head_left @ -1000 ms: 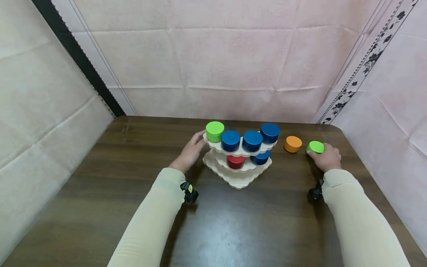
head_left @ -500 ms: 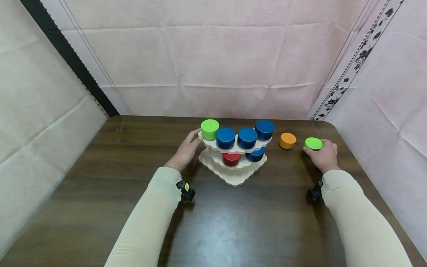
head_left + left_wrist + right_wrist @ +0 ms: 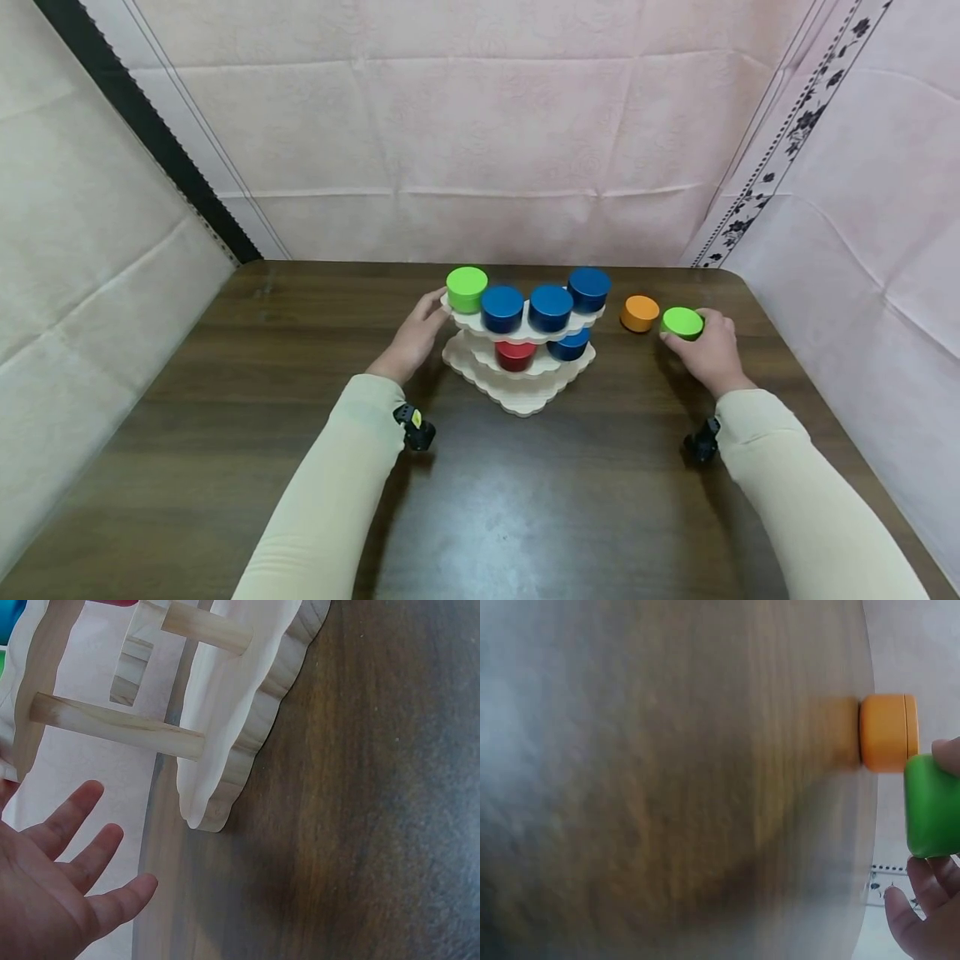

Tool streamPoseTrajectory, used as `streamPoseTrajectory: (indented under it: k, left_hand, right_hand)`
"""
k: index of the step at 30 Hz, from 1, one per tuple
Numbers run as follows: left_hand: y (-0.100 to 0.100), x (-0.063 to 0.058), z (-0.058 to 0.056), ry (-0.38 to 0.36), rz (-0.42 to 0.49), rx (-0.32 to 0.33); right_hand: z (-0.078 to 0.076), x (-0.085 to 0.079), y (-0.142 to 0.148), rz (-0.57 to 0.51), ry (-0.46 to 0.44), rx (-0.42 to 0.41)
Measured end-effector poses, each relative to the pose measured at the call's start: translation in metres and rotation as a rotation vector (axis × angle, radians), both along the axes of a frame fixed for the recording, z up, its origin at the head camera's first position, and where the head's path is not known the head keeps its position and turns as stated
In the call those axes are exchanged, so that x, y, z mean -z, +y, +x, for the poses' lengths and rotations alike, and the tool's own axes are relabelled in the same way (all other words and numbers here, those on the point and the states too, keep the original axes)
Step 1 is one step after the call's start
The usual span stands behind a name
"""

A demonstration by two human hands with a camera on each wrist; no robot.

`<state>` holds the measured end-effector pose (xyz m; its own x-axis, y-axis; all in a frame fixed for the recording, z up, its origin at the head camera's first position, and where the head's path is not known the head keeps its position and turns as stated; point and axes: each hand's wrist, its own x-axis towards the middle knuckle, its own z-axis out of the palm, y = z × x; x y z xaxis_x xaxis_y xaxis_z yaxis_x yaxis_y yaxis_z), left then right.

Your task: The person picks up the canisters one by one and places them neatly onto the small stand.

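Note:
A three-tier pale wooden stand (image 3: 521,392) with scalloped edges stands at the table's back middle. My left hand (image 3: 412,337) grips the left corner of its top tier between thumb and index finger; the other fingers (image 3: 94,862) spread loosely below. My right hand (image 3: 711,352) pinches a small green round block (image 3: 682,322) between thumb and fingers, raised off the table in the right wrist view. Just left of it, an orange round block (image 3: 640,313) sits on the table. The top tier bears another green block (image 3: 467,289) and three blue blocks (image 3: 502,308).
On the middle tier sit a red round block (image 3: 515,356) and another blue block (image 3: 568,346). The brown wooden table (image 3: 465,517) stretches toward me. Pale cloth walls (image 3: 450,133) enclose its back and sides.
My right hand has lifted the green block and moved it left, closer to the orange one. The head view has shifted slightly; my left hand keeps its place at the stand.

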<state>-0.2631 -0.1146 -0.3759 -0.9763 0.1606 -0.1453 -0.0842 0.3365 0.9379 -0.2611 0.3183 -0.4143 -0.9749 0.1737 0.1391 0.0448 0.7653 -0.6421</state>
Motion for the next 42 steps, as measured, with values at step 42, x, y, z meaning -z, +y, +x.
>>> streamPoseTrajectory:
  k: [42]
  left_hand:
    - [0.000, 0.002, 0.000, -0.007, 0.025, 0.004]
  right_hand:
    - [0.028, -0.009, -0.073, -0.010, -0.138, -0.251]
